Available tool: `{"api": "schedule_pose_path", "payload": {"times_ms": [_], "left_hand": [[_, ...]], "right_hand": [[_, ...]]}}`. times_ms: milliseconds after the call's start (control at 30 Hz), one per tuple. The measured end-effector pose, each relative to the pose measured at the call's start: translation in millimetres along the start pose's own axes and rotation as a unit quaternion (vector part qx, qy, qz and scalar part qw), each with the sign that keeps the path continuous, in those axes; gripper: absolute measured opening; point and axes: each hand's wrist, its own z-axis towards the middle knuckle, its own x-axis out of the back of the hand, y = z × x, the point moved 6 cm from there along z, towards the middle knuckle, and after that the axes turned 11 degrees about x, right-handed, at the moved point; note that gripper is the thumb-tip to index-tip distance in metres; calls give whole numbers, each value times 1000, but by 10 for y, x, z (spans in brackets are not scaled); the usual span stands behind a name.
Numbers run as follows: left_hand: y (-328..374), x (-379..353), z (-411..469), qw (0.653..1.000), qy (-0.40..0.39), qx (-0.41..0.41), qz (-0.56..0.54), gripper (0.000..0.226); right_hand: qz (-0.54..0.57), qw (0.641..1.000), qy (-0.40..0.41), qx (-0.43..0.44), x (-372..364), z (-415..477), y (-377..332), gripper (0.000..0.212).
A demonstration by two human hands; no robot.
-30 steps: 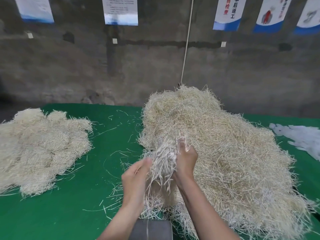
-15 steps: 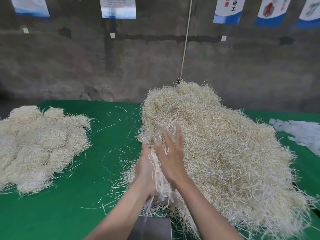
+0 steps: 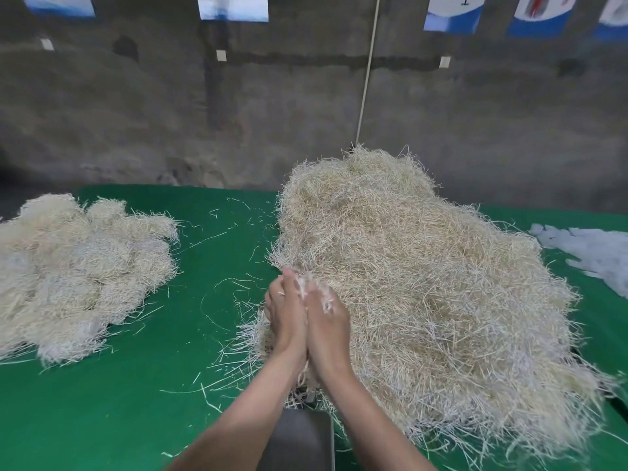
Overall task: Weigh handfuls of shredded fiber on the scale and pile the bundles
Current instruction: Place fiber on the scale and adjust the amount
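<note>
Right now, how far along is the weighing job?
Done: a pile of bundles lies at the left. In hand: the left hand and right hand press a handful of fiber between their palms, by the grey scale. Left: the big heap at the right, larger than the pile, so most of the job likely remains.
</note>
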Motion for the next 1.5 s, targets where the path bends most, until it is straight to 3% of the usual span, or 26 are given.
{"api": "schedule_pose_path", "payload": {"times_ms": [33, 100, 200, 233, 300, 367, 433, 467, 533, 600, 667, 800, 900, 933, 1067, 1133, 1200, 1267, 1367, 1467, 1500], "left_hand": [[-66, -50, -39, 999, -28, 18, 21, 79], [-186, -67, -138, 992, -88, 76, -48, 101], [-460, 76, -192, 963, -43, 191, -183, 85], [-511, 42, -195, 945, -66, 239, -212, 76], [-401, -90, -242, 916, -154, 276, -247, 60], [-339, -107, -178, 909, -123, 289, -274, 35], [-363, -130, -140, 905, -81, 261, -326, 14], [-321, -126, -229, 939, -67, 206, -267, 7], [-398, -113, -323, 959, -22, 182, -217, 12], [-552, -321, -354, 947, -68, 237, -205, 18], [-477, -246, -255, 960, -29, 224, -166, 21], [-487, -203, -223, 976, 26, 180, -117, 29], [-468, -348, -351, 977, 29, 200, -75, 17], [-424, -364, -367, 977, 23, 201, -68, 22], [-220, -172, -217, 991, 69, 89, -69, 21], [-288, -170, -280, 988, 59, 116, -86, 25], [-405, -250, -313, 983, 16, 162, -80, 24], [-366, -242, -304, 986, -1, 152, -63, 20], [-253, -133, -232, 992, 29, 92, -79, 38], [-193, -104, -254, 996, 32, 54, 67, 43], [-155, -88, -240, 994, 33, 11, 106, 46]], "right_hand": [[28, 999, 33, -20, 121, 131, -7, 65], [123, 985, 87, -80, 335, 306, -10, 64], [153, 974, 125, -108, 455, 377, 73, 70], [148, 977, 116, -101, 448, 360, 81, 69], [50, 996, 50, -53, 423, 230, 133, 59], [-151, 985, 13, 83, 480, -1, 139, 41], [-240, 941, -35, 238, 382, -244, 71, 22], [-278, 915, -69, 286, 315, -297, 7, 19], [-341, 889, -94, 290, 316, -101, -110, 32], [-291, 925, -56, 237, 530, 214, -207, 29], [-240, 947, -30, 210, 619, 217, -165, 22], [-289, 904, -42, 312, 452, -134, -124, 34], [-219, 953, -26, 208, 774, 338, -104, 46], [-186, 962, -8, 198, 828, 364, -74, 47], [-220, 925, -22, 310, 457, -156, -127, 40], [-247, 930, -43, 268, 488, 65, -119, 43], [-207, 955, -36, 210, 616, 325, -129, 44], [-207, 947, 0, 245, 610, 212, -166, 41], [-235, 926, -8, 296, 366, -130, -153, 31], [-219, 953, -1, 210, 537, 187, -111, 16], [-213, 957, -17, 198, 590, 268, -156, 25]]}}
